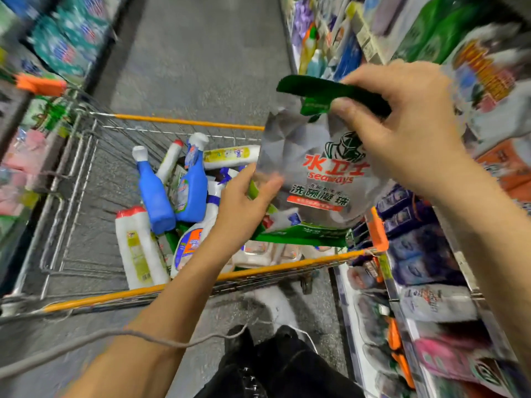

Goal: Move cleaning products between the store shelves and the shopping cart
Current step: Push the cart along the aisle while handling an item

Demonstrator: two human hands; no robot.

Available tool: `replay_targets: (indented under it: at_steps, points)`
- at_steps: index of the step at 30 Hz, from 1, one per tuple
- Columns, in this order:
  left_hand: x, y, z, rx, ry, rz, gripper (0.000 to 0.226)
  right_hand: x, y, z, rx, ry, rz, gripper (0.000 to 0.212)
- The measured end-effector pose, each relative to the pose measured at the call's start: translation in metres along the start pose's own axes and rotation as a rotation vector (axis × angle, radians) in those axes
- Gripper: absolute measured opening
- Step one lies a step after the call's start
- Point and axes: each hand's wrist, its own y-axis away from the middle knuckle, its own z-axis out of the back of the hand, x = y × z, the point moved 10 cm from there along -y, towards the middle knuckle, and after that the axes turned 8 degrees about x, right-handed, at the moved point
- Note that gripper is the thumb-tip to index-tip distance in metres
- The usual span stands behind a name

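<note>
The silver pouch [313, 173] (green strip on top) hangs above the right side of the shopping cart [184, 285], beside the right shelves [431, 254]. The right hand [402, 133] pinches its green top edge, and the left hand [244, 202] grips its lower left side. In the cart lie two blue spray bottles [172, 191] and white bottles [138, 245].

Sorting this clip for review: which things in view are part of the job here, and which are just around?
In the job: silver and green pouch, held by the right hand at its top and the left hand at its side; shopping cart; blue bottle and white bottle inside it.

Just around: grey cord; floor.
</note>
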Motion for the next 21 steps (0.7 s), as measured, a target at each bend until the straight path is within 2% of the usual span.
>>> replay_targets:
  at_steps: [3,5,6,7,9,11,14,18,21]
  points:
    - [-0.005,0.010,0.020,-0.146,-0.020,0.014,0.019,-0.005,0.012,0.020,-0.158,-0.020,-0.037,0.028]
    - [0.002,0.016,0.035,-0.226,0.024,0.077,0.017,-0.027,0.044,0.032,-0.299,-0.099,-0.161,0.045]
    - [0.009,0.019,0.042,-0.259,0.121,0.120,0.019,-0.044,0.065,0.026,-0.325,-0.213,-0.275,0.052]
    - [0.013,0.021,0.047,-0.283,0.230,0.165,0.020,-0.060,0.086,0.008,-0.285,-0.377,-0.406,0.057]
    - [0.014,0.022,0.055,-0.298,0.367,0.223,0.021,-0.067,0.117,-0.052,-0.064,-0.746,-0.611,0.058]
    - [0.001,0.020,0.055,-0.247,0.386,0.216,0.022,-0.054,0.136,-0.095,0.069,-0.978,-0.705,0.056]
    - [-0.018,0.020,0.043,-0.148,0.373,0.182,0.016,-0.043,0.144,-0.102,-0.018,-1.067,-0.720,0.078]
    - [-0.021,0.022,0.032,-0.089,0.409,0.212,0.012,-0.033,0.139,-0.084,-0.146,-1.113,-0.699,0.047]
    - [-0.022,0.020,0.020,0.044,0.432,0.220,0.029,-0.035,0.147,-0.080,-0.214,-1.195,-0.758,0.021]
